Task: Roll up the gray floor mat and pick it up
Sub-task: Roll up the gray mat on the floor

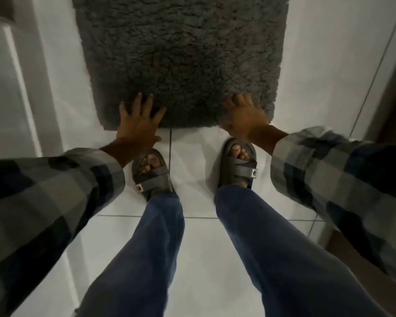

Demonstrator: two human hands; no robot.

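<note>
1. The left hand rests with fingers spread on the near left corner of the shaggy dark gray rectangular floor mat, palm down and released, gripping nothing.
2. The mat lies flat on the glossy white tiled floor, directly ahead of both hands, its long axis running away from the person; the short near edge lies across, just beyond the gray strapped rubber sandals.
3. The right hand sits on the near right corner, fingers sunk in the pile and seemingly curling over the edge; whether it has a grip I cannot tell.
4. Both hands are about equally near, so the roll would likely start at this near edge and travel away.
5. The pile looks deep, soft and limp; the plaid sleeves are blurred.
</note>
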